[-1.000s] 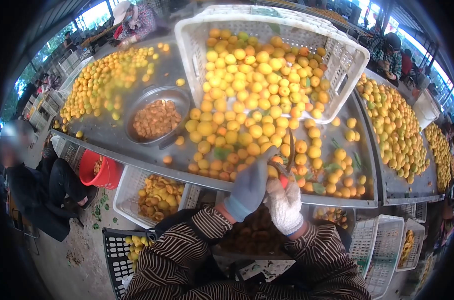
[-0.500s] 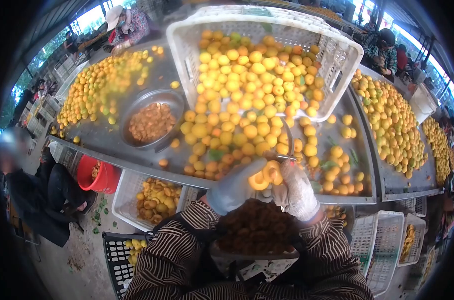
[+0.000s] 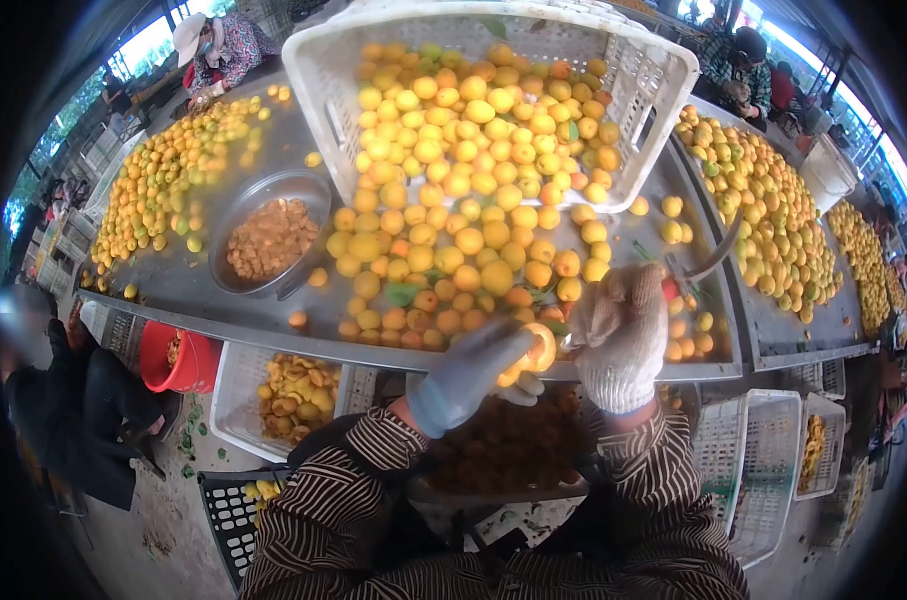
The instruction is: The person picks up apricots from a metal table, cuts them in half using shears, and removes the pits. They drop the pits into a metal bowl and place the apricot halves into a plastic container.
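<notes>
My left hand (image 3: 471,372), in a grey-blue glove, is closed around a split apricot (image 3: 540,347), its orange cut flesh facing right. My right hand (image 3: 619,335), in a whitish knit glove, is wrapped round a metal tool with a red part (image 3: 671,289) and a long curved end (image 3: 719,250) pointing up and right. A small metal tip shows near the apricot, partly hidden by the fingers. Just beyond both hands, loose whole apricots (image 3: 469,240) spill from a tipped white crate (image 3: 319,110) onto the metal table (image 3: 199,295).
A metal bowl (image 3: 319,195) holds brown pits. Below the table edge stand a white crate (image 3: 236,400) of apricot halves, a red bucket (image 3: 189,365) and a dark-filled container (image 3: 504,487) at my lap. Stacked crates (image 3: 759,470) stand right. Other people sit around.
My right hand has moved right and up from the apricot, swinging the tool's curved end to the right. My left hand still holds the split fruit. The view has shifted slightly.
</notes>
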{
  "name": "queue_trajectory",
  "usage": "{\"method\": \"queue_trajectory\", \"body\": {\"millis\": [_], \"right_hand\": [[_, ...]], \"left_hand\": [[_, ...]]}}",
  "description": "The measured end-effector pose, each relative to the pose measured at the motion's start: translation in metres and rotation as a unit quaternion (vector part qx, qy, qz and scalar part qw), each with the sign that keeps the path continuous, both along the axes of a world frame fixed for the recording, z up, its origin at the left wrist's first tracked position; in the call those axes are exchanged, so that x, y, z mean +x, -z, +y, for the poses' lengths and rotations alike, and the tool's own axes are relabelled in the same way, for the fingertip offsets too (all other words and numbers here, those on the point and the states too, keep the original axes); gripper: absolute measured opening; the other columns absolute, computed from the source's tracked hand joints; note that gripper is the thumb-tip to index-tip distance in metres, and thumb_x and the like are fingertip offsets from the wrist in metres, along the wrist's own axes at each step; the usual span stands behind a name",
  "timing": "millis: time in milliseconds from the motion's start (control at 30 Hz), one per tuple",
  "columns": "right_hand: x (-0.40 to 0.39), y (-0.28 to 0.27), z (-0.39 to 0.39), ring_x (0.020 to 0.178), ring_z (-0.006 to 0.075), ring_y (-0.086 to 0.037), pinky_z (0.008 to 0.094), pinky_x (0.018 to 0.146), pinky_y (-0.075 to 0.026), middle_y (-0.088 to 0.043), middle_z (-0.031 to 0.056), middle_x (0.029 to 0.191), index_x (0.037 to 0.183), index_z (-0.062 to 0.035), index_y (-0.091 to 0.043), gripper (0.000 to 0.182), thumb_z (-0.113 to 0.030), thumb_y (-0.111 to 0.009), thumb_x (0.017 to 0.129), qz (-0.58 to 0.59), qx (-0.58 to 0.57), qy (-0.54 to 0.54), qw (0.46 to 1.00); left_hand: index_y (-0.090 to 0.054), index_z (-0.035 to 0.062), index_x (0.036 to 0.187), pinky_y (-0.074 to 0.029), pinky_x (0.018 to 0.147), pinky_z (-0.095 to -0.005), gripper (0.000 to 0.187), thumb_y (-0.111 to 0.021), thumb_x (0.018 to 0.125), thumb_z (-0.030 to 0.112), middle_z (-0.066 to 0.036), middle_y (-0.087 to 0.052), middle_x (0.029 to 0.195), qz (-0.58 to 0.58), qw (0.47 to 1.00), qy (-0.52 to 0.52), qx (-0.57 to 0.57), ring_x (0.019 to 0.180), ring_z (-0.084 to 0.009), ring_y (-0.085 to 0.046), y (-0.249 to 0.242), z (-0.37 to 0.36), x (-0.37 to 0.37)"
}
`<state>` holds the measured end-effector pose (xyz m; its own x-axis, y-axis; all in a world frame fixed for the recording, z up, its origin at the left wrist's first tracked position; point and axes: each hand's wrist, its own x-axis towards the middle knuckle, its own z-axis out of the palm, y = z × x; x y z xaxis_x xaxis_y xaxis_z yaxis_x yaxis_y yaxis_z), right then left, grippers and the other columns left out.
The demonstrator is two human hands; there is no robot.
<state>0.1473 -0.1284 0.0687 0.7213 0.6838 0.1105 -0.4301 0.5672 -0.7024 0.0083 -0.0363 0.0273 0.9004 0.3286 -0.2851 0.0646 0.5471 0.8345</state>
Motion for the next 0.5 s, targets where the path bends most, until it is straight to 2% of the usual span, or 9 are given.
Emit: {"method": "queue_trajectory", "body": {"millis": [67,167,233,267,333,433,467,500], "right_hand": [[0.001,0.0,-0.003,0.044,0.0137,-0.036,0.0292,0.044,-0.031,-0.036,0.0001,0.051,0.074,-0.011,-0.047,0.032,-0.028,-0.052,0.101,0.017,0.04,-0.025,0.999],[0.001,0.008,-0.002,0.043,0.0135,-0.035,0.0281,0.044,-0.03,-0.039,0.0004,0.051,0.074,-0.0115,-0.046,0.031,-0.025,-0.051,0.101,0.003,0.026,-0.026,0.999],[0.003,0.012,-0.003,0.043,0.0133,-0.036,0.0278,0.044,-0.03,-0.04,0.0006,0.051,0.074,-0.0115,-0.046,0.03,-0.023,-0.051,0.101,0.0,0.034,-0.026,0.999],[0.004,0.013,-0.004,0.044,0.0127,-0.037,0.0274,0.044,-0.031,-0.041,0.0002,0.052,0.074,-0.0112,-0.046,0.029,-0.02,-0.052,0.1,-0.014,0.027,-0.031,0.999],[0.003,0.014,-0.006,0.045,0.0122,-0.039,0.0269,0.045,-0.032,-0.042,-0.0001,0.053,0.074,-0.0109,-0.045,0.027,-0.017,-0.052,0.1,-0.026,0.02,-0.037,0.999],[-0.003,0.014,-0.007,0.055,0.01,-0.045,0.0248,0.05,-0.038,-0.046,-0.0007,0.066,0.078,-0.0089,-0.049,0.019,-0.008,-0.056,0.095,-0.039,-0.035,-0.03,0.998],[-0.005,0.016,-0.005,0.055,0.01,-0.045,0.0248,0.05,-0.038,-0.046,-0.0007,0.066,0.078,-0.0089,-0.049,0.019,-0.008,-0.056,0.095,-0.039,-0.035,-0.03,0.998],[-0.006,0.019,-0.003,0.05,0.0112,-0.04,0.0261,0.046,-0.032,-0.045,0.0012,0.06,0.076,-0.0094,-0.048,0.023,-0.016,-0.057,0.096,-0.068,-0.038,-0.029,0.997]], "left_hand": [[-0.046,-0.0039,0.127,-0.061,0.074,-0.0353,0.041,-0.052,0.1,0.027,-0.014,-0.062,0.106,-0.004,1.0,-0.015,-0.022,0.087,-0.0229,-0.069,0.0,-0.011,0.002],[-0.044,-0.0045,0.128,-0.061,0.075,-0.0354,0.042,-0.052,0.1,0.027,-0.015,-0.061,0.107,0.011,1.0,0.001,0.012,0.087,-0.0234,-0.069,0.0,-0.016,0.006],[-0.051,0.0012,0.123,-0.06,0.067,-0.0301,0.034,-0.056,0.098,0.024,-0.009,-0.058,0.107,0.012,0.999,-0.033,-0.01,0.078,-0.018,-0.067,0.002,-0.022,0.007],[-0.051,0.0012,0.123,-0.06,0.067,-0.0301,0.034,-0.056,0.098,0.024,-0.009,-0.058,0.107,0.013,0.999,-0.032,-0.011,0.078,-0.018,-0.067,0.003,-0.024,0.007],[-0.045,-0.0057,0.124,-0.061,0.069,-0.0314,0.035,-0.049,0.102,0.02,-0.014,-0.062,0.102,-0.019,0.996,-0.049,0.072,0.08,-0.0198,-0.069,0.002,-0.027,0.006],[-0.046,-0.0054,0.123,-0.059,0.063,-0.0275,0.032,-0.05,0.102,0.017,-0.012,-0.062,0.098,-0.003,0.991,-0.058,0.121,0.071,-0.0162,-0.067,0.01,-0.028,0.008],[-0.046,-0.0054,0.123,-0.059,0.063,-0.0275,0.032,-0.05,0.102,0.017,-0.012,-0.062,0.098,-0.003,0.991,-0.057,0.121,0.071,-0.0162,-0.067,0.01,-0.029,0.008],[-0.047,-0.005,0.123,-0.058,0.06,-0.026,0.031,-0.05,0.101,0.017,-0.011,-0.062,0.096,-0.005,0.984,-0.074,0.16,0.068,-0.0145,-0.066,0.011,-0.031,0.008]]}}
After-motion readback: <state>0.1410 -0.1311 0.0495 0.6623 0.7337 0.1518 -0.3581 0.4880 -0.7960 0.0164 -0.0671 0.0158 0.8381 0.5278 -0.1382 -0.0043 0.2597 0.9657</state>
